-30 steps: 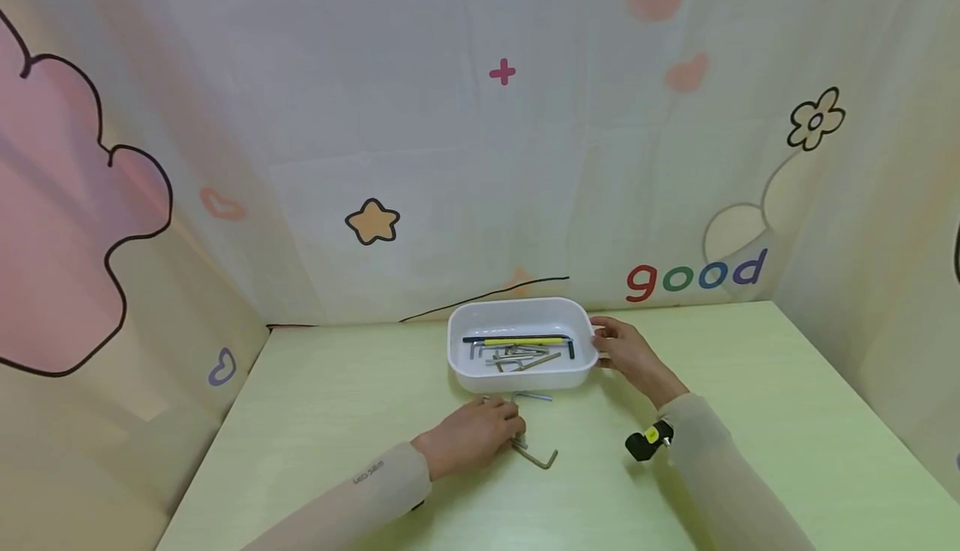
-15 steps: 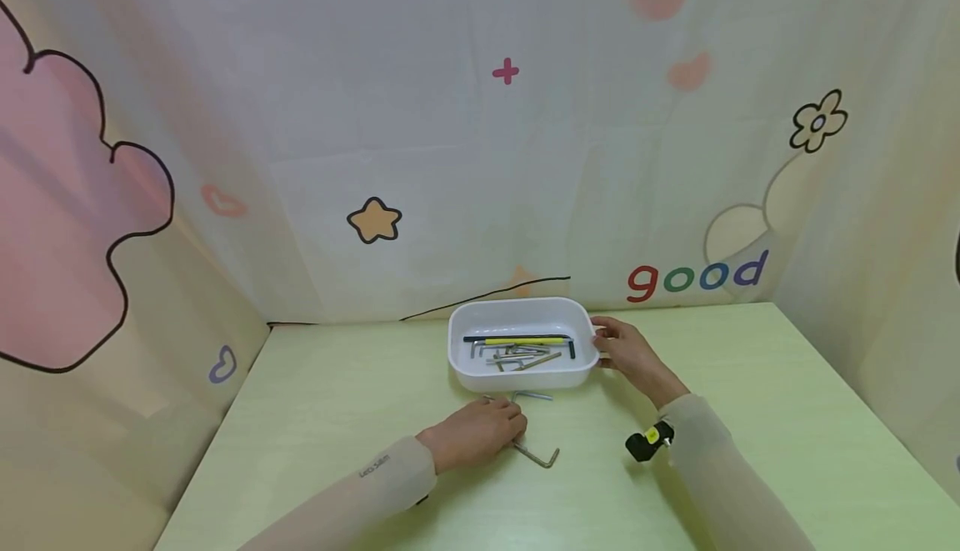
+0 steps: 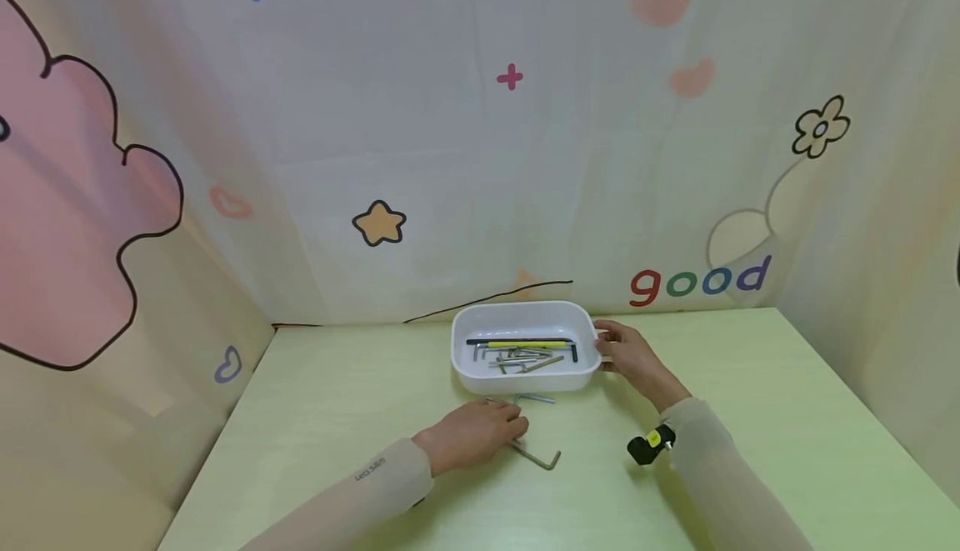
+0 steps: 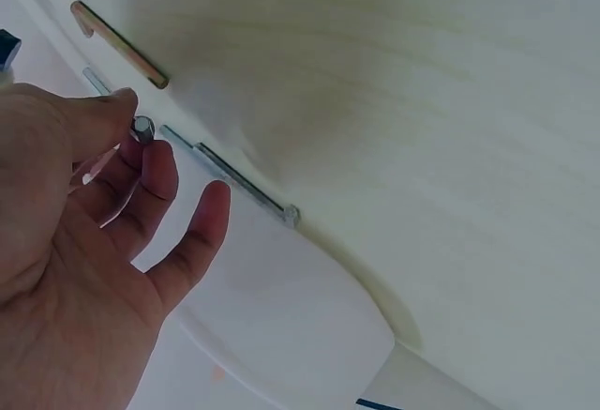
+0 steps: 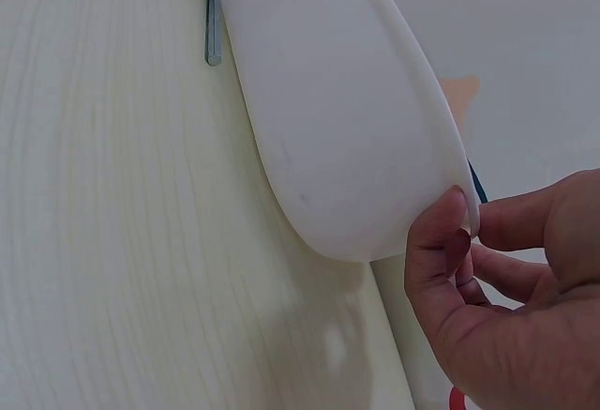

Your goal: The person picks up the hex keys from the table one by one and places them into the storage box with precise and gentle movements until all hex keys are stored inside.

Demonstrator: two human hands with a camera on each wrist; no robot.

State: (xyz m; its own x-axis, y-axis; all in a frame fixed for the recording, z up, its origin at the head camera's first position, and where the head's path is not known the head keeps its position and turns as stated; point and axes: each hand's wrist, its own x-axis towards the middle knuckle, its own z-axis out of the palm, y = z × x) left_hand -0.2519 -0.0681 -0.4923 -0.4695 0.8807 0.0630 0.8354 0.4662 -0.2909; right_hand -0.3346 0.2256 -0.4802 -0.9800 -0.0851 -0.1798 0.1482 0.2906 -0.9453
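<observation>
My left hand [image 3: 476, 433] is low over the table in front of a white plastic tray [image 3: 525, 383]. In the left wrist view, its thumb and forefinger pinch a silver hex key [image 4: 142, 129] whose end faces the camera. A brass-coloured hex key [image 3: 537, 457] lies just right of this hand, and a silver hex key [image 3: 537, 398] lies along the tray's front. My right hand [image 3: 633, 359] grips the tray's right rim between thumb and fingers, as the right wrist view shows close up. Several hex keys, one black [image 3: 480, 341] and one yellow [image 3: 525, 345], lie inside the tray.
The tray stands near the back edge of a pale green table [image 3: 337, 418]. Behind it hangs a printed curtain [image 3: 450, 159] with hearts, a star and the word "good". A black device [image 3: 647, 448] is strapped at the right wrist.
The head view has shifted slightly. The left hand has barely moved beside the hex keys, and the right hand keeps its grip on the tray.
</observation>
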